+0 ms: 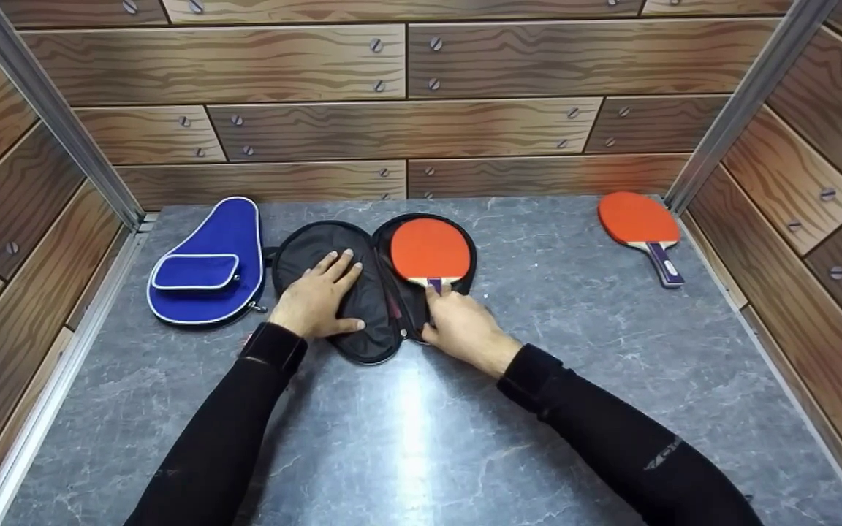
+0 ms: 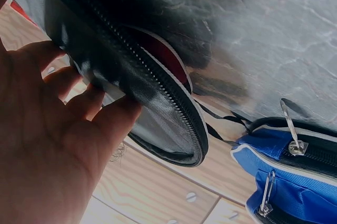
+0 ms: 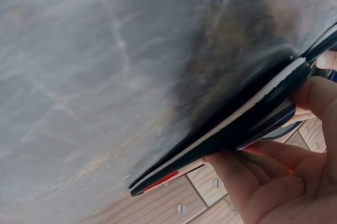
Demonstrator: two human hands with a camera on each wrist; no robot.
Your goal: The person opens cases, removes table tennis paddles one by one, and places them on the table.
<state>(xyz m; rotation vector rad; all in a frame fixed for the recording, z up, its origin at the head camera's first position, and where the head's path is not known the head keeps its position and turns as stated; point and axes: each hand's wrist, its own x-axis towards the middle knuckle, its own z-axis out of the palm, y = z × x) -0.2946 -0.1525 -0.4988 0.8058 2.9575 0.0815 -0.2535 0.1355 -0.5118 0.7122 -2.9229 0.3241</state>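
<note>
A black zippered paddle case (image 1: 319, 241) lies unfolded on the grey surface. My left hand (image 1: 317, 296) rests on its left half with the fingers spread; the left wrist view shows the fingertips touching the case fabric (image 2: 158, 124) beside the zipper. In the right half lies an orange-red table tennis paddle (image 1: 430, 248), blade away from me. Curled around its purple handle is my right hand (image 1: 465, 325), which covers most of the handle. The right wrist view shows the fingers of that hand (image 3: 284, 182) at the case edge (image 3: 221, 129), near the paddle.
To the left lies a blue paddle case (image 1: 209, 234) with white piping and a small zip pocket, close to the black one. A second orange-red paddle (image 1: 636, 217) lies at the far right, near the corner. Wood-patterned walls (image 1: 406, 131) enclose the back and sides.
</note>
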